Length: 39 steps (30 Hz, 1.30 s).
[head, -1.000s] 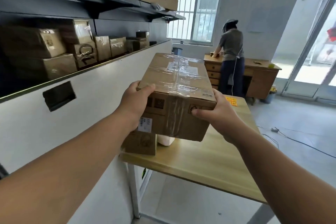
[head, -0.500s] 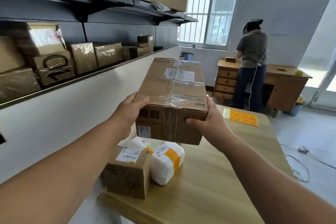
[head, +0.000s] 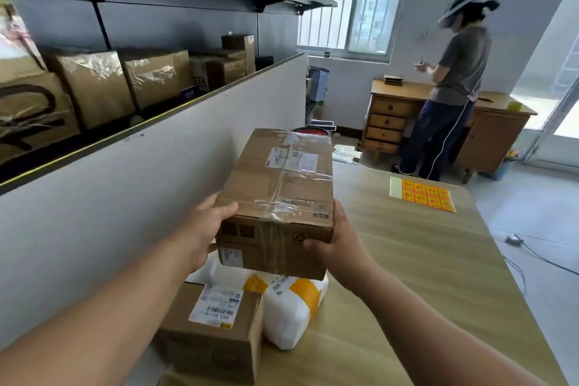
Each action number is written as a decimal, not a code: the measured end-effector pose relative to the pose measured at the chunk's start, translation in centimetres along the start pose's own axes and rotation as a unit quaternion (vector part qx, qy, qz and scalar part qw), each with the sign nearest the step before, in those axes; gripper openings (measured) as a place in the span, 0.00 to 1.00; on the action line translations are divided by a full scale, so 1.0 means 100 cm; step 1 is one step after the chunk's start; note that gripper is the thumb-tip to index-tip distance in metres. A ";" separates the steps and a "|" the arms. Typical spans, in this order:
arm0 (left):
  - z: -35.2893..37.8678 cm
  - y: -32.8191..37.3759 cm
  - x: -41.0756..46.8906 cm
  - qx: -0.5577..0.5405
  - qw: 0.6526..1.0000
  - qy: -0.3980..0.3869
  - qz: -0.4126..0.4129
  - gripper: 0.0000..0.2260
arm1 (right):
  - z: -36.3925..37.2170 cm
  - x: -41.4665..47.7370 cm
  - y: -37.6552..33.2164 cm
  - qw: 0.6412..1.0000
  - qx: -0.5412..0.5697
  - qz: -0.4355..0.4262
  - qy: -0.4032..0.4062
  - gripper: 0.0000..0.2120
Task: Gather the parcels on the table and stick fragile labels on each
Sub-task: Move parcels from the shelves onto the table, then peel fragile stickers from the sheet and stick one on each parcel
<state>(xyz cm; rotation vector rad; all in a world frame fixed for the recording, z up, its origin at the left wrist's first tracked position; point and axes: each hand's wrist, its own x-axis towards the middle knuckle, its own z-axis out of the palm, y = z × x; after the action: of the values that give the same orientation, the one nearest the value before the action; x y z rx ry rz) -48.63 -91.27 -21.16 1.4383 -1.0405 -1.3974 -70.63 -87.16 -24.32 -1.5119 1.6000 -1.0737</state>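
Taped cardboard parcel (head: 279, 194) was held above the near-left part of the wooden table (head: 423, 285). Left hand (head: 203, 229) gripped its left end, thumb on the top edge. Right hand (head: 341, 244) gripped the right near corner, thumb across the front face. Just below it lay a white padded bag (head: 291, 313) with orange tape, touching a smaller labelled box (head: 213, 335). A sheet of orange fragile labels (head: 423, 194) lay flat, well apart, toward the far right. Shelved boxes (head: 94, 88) stood behind the partition at left. Another person (head: 454, 88) stood at a desk (head: 495, 135) beyond.
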 end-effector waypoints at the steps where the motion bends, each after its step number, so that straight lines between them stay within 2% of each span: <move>1: -0.004 -0.003 0.005 0.007 1.000 -0.004 -0.008 0.18 | 0.006 0.002 0.001 1.000 0.001 0.010 -0.001 0.36; 8: -0.023 -0.023 0.025 0.014 0.999 -0.024 -0.045 0.10 | 0.037 -0.001 0.012 0.996 -0.029 0.079 0.005 0.35; 13: -0.036 -0.040 0.033 0.020 0.995 -0.071 -0.071 0.10 | 0.052 -0.005 0.016 0.989 -0.078 0.127 -0.003 0.41; 16: -0.036 -0.043 0.032 0.047 0.995 -0.074 -0.052 0.11 | 0.054 -0.010 0.008 0.985 -0.104 0.136 -0.006 0.33; 20: -0.032 -0.040 0.035 0.196 0.979 -0.039 0.029 0.16 | 0.046 -0.018 -0.010 0.983 -0.125 0.131 -0.011 0.27; 22: -0.027 -0.035 0.033 0.325 0.940 -0.007 0.105 0.22 | 0.040 -0.025 -0.020 0.981 -0.155 0.115 -0.010 0.26; 25: -0.009 -0.021 0.020 0.529 0.808 0.016 0.260 0.30 | 0.027 -0.036 -0.033 0.964 -0.250 0.087 0.004 0.30; 27: 0.008 -0.010 0.008 0.592 0.734 -0.001 0.334 0.33 | 0.016 -0.046 -0.037 0.945 -0.317 0.072 0.022 0.34; 29: 0.027 0.001 -0.005 0.624 0.679 -0.017 0.385 0.35 | 0.001 -0.059 -0.041 0.924 -0.375 0.056 0.049 0.35; 32: 0.057 0.013 -0.029 0.636 0.634 -0.044 0.438 0.35 | -0.031 -0.085 -0.047 0.892 -0.440 0.047 0.089 0.34; 39: 0.140 0.017 -0.105 0.616 0.600 -0.107 0.499 0.35 | -0.123 -0.172 -0.029 0.856 -0.489 0.093 0.139 0.33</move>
<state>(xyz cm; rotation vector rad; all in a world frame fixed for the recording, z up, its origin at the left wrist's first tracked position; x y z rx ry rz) -62.89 -82.05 -16.61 0.9871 -2.6842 0.2093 -78.81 -68.64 -17.51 -1.7692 2.6737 -0.3282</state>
